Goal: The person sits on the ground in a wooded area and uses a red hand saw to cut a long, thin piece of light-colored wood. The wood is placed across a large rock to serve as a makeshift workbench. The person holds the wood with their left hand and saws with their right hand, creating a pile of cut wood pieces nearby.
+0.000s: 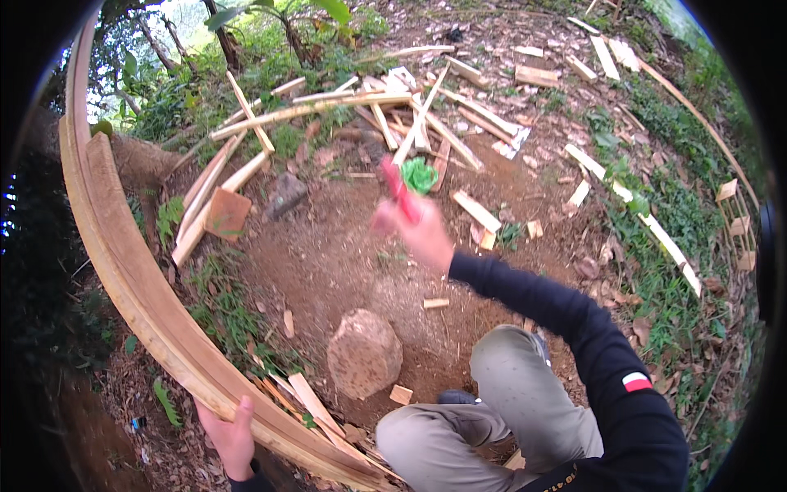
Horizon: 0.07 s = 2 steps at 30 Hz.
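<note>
My left hand (228, 435) grips the lower part of a long wooden plank (156, 316), its thumb lying over the edge. The plank lies along a second board and rises up the left side of the view. In front of me my right hand (422, 234) is raised and smeared by motion, closed around a long red object (396, 184) whose kind is too blurred to tell. Just beyond it a tangled bright green bundle (419, 175) rests on the ground.
A cut log stump (365, 353) stands before my bent knees (525, 369). Several split wood strips (311, 107) lie heaped farther off. A flat wood block (228, 213) and a grey stone (286, 195) sit at the left. Banana plants (291, 33) grow at the back.
</note>
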Motion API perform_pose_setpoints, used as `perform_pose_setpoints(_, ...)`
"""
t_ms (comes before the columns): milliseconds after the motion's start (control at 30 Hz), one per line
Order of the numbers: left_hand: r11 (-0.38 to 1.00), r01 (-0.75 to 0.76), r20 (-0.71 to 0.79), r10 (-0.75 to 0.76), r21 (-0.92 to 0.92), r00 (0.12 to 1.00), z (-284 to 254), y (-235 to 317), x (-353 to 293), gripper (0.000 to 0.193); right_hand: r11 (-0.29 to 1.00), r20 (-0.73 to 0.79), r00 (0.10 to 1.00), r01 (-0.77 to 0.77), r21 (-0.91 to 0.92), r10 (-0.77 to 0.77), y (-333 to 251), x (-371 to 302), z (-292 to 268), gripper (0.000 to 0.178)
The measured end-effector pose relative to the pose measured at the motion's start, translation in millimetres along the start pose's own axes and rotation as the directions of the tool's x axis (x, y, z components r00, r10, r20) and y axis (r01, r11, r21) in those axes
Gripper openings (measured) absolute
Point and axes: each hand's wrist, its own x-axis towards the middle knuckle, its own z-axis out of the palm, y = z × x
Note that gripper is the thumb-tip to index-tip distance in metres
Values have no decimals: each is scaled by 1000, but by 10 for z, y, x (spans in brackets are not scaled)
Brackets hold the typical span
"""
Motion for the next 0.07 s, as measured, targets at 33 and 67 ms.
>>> perform_pose_setpoints(33, 1000, 20, 43, -19, -11, 999, -86, 192, 97, 77, 964, 56, 989, -148, 221, 139, -423, -218, 339, 48)
perform_pose_setpoints(67, 999, 31, 84, -30, -18, 996, -205, 440, 167, 83, 968, 50, 991, -129, 214, 121, -723, -21, 367, 48)
